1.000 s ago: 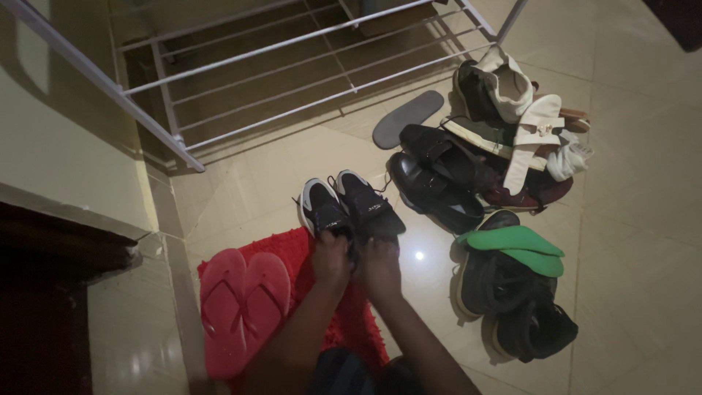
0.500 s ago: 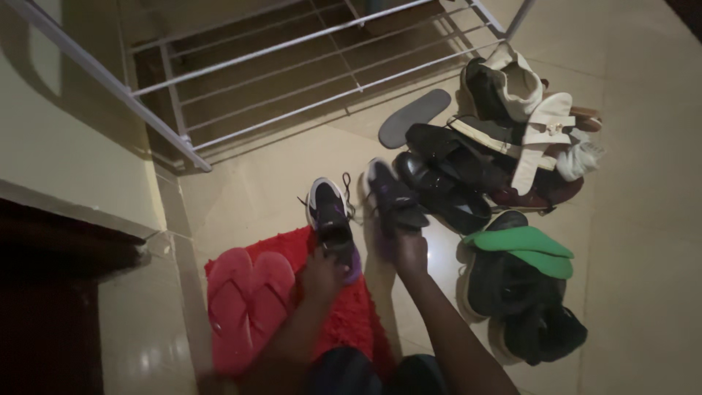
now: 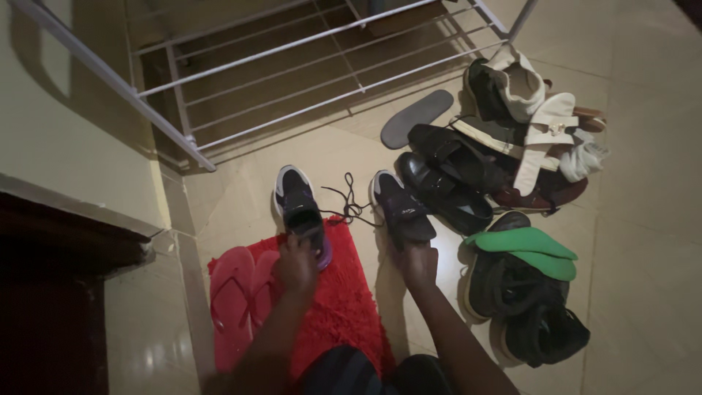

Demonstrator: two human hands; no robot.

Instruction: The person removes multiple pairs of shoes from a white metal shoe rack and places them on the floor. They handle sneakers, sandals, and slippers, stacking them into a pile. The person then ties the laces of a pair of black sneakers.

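1. The left hand (image 3: 296,265) is closed over the heel of a dark sneaker (image 3: 300,212) with a white sole edge; the shoe is held with its toe pointing away from the person, its heel end over the red mat (image 3: 344,307).
2. The right hand (image 3: 418,263) is closed around the heel of the second dark sneaker (image 3: 401,208), which is held on the tiled floor (image 3: 643,219) just to the right of the mat.
3. The two sneakers are kept apart, and loose black laces (image 3: 349,205) are seen trailing across the gap between them.
4. A pair of pink flip-flops (image 3: 238,296) is laid on the left part of the mat, just beside the left hand.
5. A heap of shoes (image 3: 453,183) is piled to the right of the second sneaker: black leather shoes, white sandals (image 3: 545,132), a grey insole (image 3: 415,117) and green insoles (image 3: 530,249) resting on dark shoes.
6. A white metal rack (image 3: 292,66) is seen lying beyond the sneakers, near the wall.
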